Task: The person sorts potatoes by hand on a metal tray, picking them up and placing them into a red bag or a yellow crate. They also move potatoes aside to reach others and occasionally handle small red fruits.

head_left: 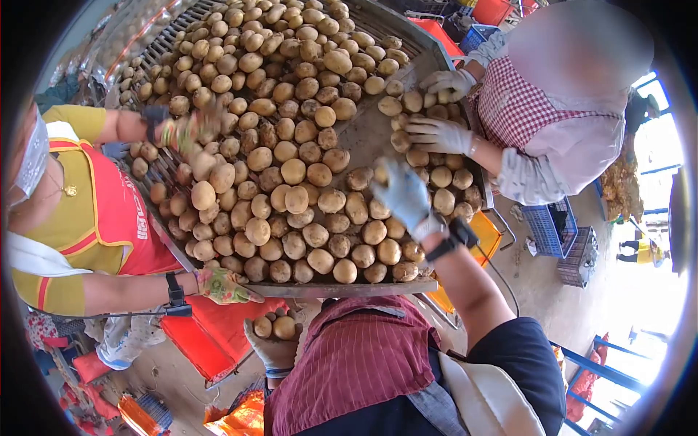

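Big metal table (363, 136), loaded with potatoes (319, 174), mostly left of my right hand (403, 195). That hand's right over them, so it's the nearer one; too blurry to tell how open or whether it's gripping. My left hand (270, 353), below the edge, is cupped round some small spuds (283, 328).

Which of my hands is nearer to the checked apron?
Right: the right hand is over the potatoes, closer to the apron; the left hand is farther, outside the table.
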`<state>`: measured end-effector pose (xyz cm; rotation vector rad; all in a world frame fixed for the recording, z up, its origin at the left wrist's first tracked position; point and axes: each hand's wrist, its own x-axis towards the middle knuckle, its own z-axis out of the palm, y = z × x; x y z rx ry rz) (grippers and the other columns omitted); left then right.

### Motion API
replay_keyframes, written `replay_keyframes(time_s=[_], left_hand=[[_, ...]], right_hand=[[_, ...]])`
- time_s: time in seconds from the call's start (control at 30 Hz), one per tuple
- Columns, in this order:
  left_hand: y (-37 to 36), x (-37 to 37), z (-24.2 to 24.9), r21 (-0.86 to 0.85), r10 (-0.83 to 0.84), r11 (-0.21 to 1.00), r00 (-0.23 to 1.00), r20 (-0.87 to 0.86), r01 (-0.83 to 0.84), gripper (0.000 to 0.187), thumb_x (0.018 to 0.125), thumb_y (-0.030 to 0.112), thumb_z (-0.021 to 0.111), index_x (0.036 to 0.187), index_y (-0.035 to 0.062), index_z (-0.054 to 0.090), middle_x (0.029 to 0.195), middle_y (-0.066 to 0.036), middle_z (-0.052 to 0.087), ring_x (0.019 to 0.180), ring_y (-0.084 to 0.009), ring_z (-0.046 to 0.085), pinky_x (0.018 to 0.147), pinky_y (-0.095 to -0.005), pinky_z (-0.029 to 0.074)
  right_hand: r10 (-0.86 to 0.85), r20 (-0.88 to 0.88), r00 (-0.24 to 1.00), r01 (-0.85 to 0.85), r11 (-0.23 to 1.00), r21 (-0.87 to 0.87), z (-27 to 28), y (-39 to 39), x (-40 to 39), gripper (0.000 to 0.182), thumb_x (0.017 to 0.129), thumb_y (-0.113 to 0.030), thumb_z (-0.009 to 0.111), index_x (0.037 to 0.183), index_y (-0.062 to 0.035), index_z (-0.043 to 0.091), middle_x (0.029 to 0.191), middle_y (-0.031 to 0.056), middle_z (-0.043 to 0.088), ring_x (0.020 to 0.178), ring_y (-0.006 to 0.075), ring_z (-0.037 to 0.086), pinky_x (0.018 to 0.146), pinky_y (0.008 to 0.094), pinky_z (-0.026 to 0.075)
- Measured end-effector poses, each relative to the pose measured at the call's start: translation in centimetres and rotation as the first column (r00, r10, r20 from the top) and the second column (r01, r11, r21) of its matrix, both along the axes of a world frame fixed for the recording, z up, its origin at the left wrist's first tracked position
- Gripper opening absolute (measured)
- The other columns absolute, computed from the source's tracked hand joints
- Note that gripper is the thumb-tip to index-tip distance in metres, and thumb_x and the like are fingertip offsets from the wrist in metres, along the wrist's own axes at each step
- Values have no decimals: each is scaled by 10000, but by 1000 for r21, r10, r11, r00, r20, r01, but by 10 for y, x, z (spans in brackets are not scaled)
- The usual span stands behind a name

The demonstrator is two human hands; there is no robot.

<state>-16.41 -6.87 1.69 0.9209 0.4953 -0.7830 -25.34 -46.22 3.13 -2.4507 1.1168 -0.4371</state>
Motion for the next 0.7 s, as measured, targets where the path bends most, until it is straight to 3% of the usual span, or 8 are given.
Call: replay_keyframes(time_s=[0.07,0.13,0.17,0.27,0.4,0.53,0.63,0.7], left_hand=[[6,1,-4,54,-50,997,997,64,47,540,879,624,510,984,103,602,1052,-114,622,1098,-346,561,771,-559,523],[1,2,-2,29,-62,998,997,35,61,541,876,625,514,977,102,605,1042,-111,623,1089,-340,564,770,-536,519],[-4,5,0,0,-73,997,997,6,73,542,873,626,518,969,100,608,1033,-109,624,1080,-334,567,769,-514,515],[-16,13,14,-123,-82,991,979,-185,59,540,852,640,545,937,111,609,1021,-94,642,1032,-341,581,743,-509,521],[-22,10,21,-85,-53,996,988,-145,41,553,843,655,539,903,111,615,1026,-91,631,1070,-362,560,721,-509,511],[-10,7,23,-146,-64,989,975,-212,33,560,844,659,531,889,106,612,1024,-92,625,1085,-369,556,725,-527,508],[-25,7,26,-91,-107,992,975,-197,90,563,838,664,533,901,110,610,1035,-92,630,1082,-370,561,740,-531,493],[-35,9,25,-140,-151,982,970,-193,125,580,828,677,537,939,113,618,1052,-108,637,1076,-369,563,780,-537,472]], right_hand=[[211,-99,973,-188,962,198,39,63,-7,442,833,-308,701,1219,-166,540,954,120,640,832,306,672,667,421,567],[497,199,845,-520,850,85,10,115,-25,454,837,-246,666,1271,-199,540,1015,89,597,813,309,652,652,430,552],[559,69,826,-564,820,98,11,131,-30,441,841,-241,651,1267,-195,544,1011,83,587,820,307,653,646,447,546],[400,48,915,-402,900,166,11,121,-33,450,803,-207,680,1237,-172,569,1018,98,612,855,327,660,680,415,560],[82,-156,984,-82,997,2,9,58,-32,439,817,-266,631,1247,-206,568,1039,163,611,803,347,662,651,467,559],[133,81,988,-131,991,-21,20,-24,2,360,868,-223,584,1227,-197,606,1069,176,625,875,358,662,713,458,553],[266,-278,923,-316,936,-156,2,-30,49,413,842,-121,603,1245,-206,632,1187,163,568,990,341,637,782,445,549],[110,-606,788,-238,962,-136,-23,-21,76,281,830,-194,626,1104,-142,661,1180,175,575,984,341,649,772,461,534]])
